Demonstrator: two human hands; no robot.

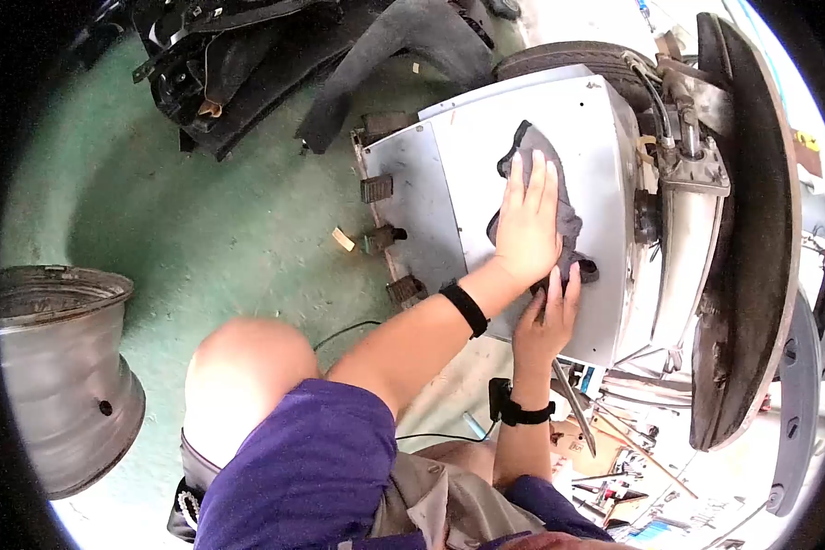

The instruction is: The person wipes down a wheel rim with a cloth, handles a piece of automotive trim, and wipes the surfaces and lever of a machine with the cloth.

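A dark grey cloth-like piece [548, 151] with black edges lies on a light grey metal cabinet [477, 147]. My left hand [527, 220] rests flat on its middle, palm down, with the fingers stretched upward. Just below, my right hand [545, 321] touches the lower end of the dark piece and the panel, its fingers spread. A round dark opening [588, 270] shows in the panel beside the right fingertips. Both wrists wear black bands.
Pedals [377, 189] line the cabinet's left edge. A tyre [577, 59] and a metal cylinder [692, 247] stand beyond it. Bare metal wheel [69, 385] at left; black trim parts [247, 82] on the green floor at top. Tools [614, 486] lie at lower right.
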